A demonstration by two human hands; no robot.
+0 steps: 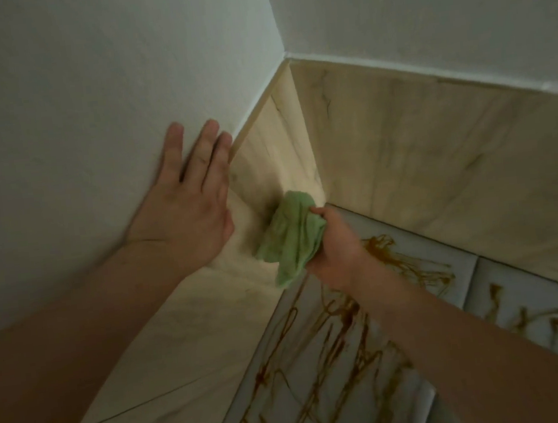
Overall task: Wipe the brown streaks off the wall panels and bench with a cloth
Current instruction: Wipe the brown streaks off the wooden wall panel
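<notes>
Cloth (291,238) in right hand (338,251), against wall panel (276,153), brown-streaked bench (328,395) below

I see the green cloth (293,234) bunched against the left wood panel (188,341) near the corner; brown streaks (320,351) criss-cross the white bench (533,288); the right panel (437,160) shows faint dark smudges.

Left hand (185,217) and right hand (338,250): bare. Both forearms bare to the frame edge.
</notes>
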